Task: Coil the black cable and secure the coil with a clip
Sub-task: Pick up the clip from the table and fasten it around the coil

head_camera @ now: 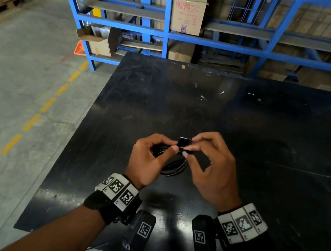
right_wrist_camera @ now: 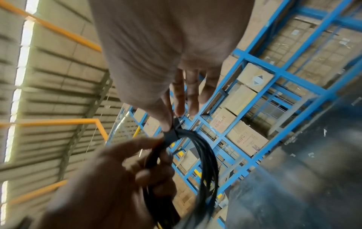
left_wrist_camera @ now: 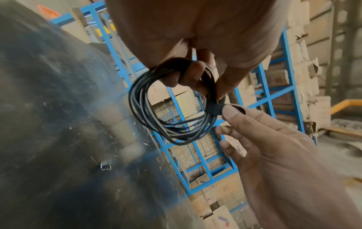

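Gripped in the left hand, the coiled black cable hangs above the black table; the fingers are curled through the loops and the thumb presses on the bundle. Just beside this grip, the right hand pinches a black strap that goes around the strands. Its free end sticks up between the 2 hands. Behind the table stands a blue rack with cardboard boxes.

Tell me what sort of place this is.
Most likely a warehouse or stockroom: tall blue steel racks stacked with brown cardboard cartons, and a bare concrete floor with dashed yellow lane markings beside the black worktable.
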The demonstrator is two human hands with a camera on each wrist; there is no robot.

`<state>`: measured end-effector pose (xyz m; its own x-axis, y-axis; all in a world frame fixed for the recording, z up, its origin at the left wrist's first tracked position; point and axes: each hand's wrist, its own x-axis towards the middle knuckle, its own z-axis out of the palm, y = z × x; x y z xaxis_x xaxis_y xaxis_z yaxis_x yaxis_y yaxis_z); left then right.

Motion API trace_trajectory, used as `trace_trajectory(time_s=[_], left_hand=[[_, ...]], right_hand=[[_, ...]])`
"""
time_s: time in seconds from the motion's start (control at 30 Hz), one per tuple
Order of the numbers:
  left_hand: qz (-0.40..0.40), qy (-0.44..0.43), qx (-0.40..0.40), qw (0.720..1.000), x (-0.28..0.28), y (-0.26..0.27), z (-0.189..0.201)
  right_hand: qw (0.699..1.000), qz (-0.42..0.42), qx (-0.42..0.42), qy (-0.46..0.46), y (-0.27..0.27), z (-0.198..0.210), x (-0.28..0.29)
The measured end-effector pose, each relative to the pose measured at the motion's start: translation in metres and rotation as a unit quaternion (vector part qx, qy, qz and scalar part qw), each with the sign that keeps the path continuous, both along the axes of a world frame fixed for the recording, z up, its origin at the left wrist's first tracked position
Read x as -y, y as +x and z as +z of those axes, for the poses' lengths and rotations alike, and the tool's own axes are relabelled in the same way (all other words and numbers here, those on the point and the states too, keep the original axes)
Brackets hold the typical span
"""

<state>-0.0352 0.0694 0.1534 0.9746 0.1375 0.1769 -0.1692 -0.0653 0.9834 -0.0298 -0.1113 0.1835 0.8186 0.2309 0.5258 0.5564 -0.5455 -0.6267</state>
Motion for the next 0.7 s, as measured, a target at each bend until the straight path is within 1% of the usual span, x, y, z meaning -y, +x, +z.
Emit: trace_trajectory(time_s=[0.1, 0.2, 0.3, 0.5, 0.57, 0.6, 0.7], left_hand=[[-0.045, 0.031, 0.005, 0.998, -0.005, -0.004, 0.002], [-0.077, 0.061, 0.002, 0.995, -0.01, -0.006, 0.003], [-0.097, 0.081, -0.022, 0.992, -0.012, -0.006, 0.004], [-0.116, 0.126, -0.061, 0.983, -0.012, 0.001, 0.008], [-0.124, 0.128, -0.06, 0.982, -0.011, 0.004, 0.01], [-0.133, 0.116, -0.06, 0.983, -0.01, 0.005, 0.01], [-0.152, 0.068, -0.071, 0.983, -0.015, 0.009, 0.008]], right_hand=[[0.998, 0.043, -0.05, 0.02, 0.004, 0.004, 0.006], [0.99, 0.055, -0.119, 0.06, 0.002, 0.005, 0.008], [0.979, 0.042, -0.163, 0.111, 0.0, 0.003, 0.009], [0.969, 0.003, -0.202, 0.144, 0.0, -0.002, 0.006], [0.957, -0.016, -0.231, 0.175, 0.002, -0.003, 0.006], [0.947, -0.022, -0.251, 0.199, 0.004, -0.003, 0.007], [0.905, -0.038, -0.32, 0.278, 0.008, -0.006, 0.011]])
